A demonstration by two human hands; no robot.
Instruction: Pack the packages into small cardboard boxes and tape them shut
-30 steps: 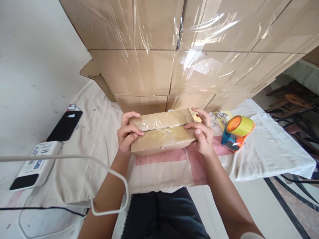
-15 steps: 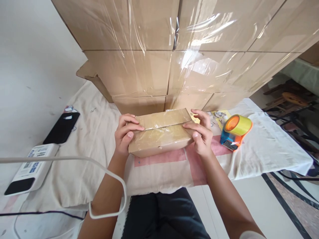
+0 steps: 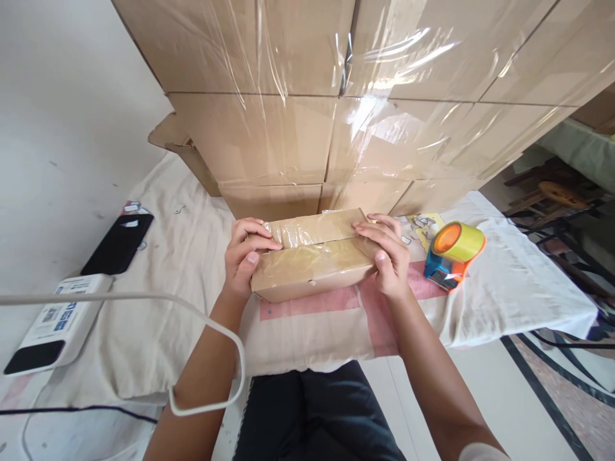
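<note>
A small brown cardboard box [image 3: 312, 266] sits in front of me on the cloth-covered table, with shiny clear tape across its top seam. My left hand [image 3: 244, 256] grips its left end, fingers on top and thumb on the near edge. At the right end, my right hand [image 3: 390, 253] is closed on the box, its fingers lying over the top and the thumb against the near side. To the right of that hand stands a tape dispenser [image 3: 454, 253] in blue and orange with a yellow roll.
Large cartons [image 3: 269, 137] wrapped in clear film rise behind the box. A black phone [image 3: 118, 243] and a white device [image 3: 60, 323] lie at the left. A white cable [image 3: 211, 317] loops in front of my left forearm. A stool [image 3: 552, 192] stands at the far right.
My right fingers have come down and inward onto the box top; the raised index finger is now lower. The box and left hand appear shifted slightly right as the view moved a little.
</note>
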